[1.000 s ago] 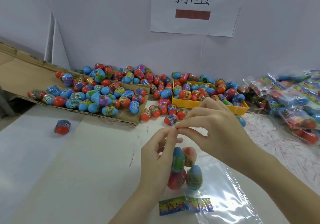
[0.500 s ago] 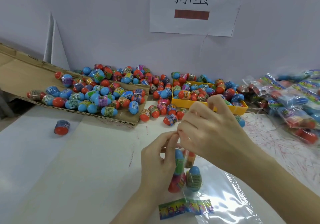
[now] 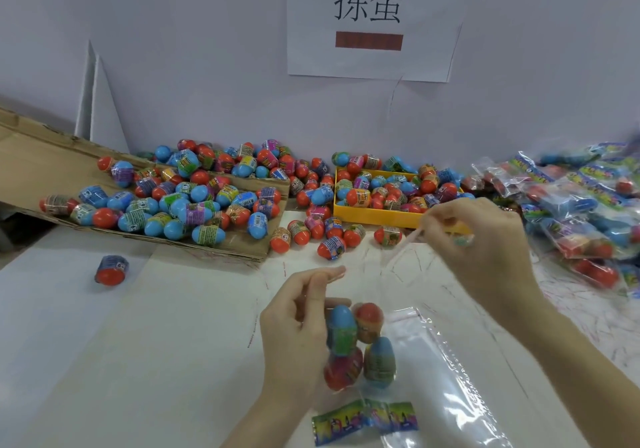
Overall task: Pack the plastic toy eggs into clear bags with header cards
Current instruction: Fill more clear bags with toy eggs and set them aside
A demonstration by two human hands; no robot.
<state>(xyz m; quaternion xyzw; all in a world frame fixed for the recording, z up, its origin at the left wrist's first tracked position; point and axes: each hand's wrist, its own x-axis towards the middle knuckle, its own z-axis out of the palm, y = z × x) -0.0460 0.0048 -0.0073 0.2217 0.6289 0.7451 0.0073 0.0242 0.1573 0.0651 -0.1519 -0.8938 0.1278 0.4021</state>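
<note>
Mid-task, sealing stage by look of it. Four toy eggs (image 3: pixel 356 343) already inside clear bag (image 3: pixel 391 291), held at 6 o'clock above bench (image 3: pixel 104 361). Left hand (image 3: pixel 298 330) pinching bag mouth; right hand (image 3: pixel 485 239), 2 o'clock of it, fingers clamped on thin strip (image 3: pixel 403 245) pulled off bag top. Header card (image 3: pixel 363 420) lying below, not yet attached. Packed bags (image 3: pixel 581 212) heaped at 3 o'clock. Many loose eggs left: cardboard tray (image 3: pixel 34 156) at 10 o'clock, yellow bin (image 3: pixel 374 217) at 1 o'clock.
</note>
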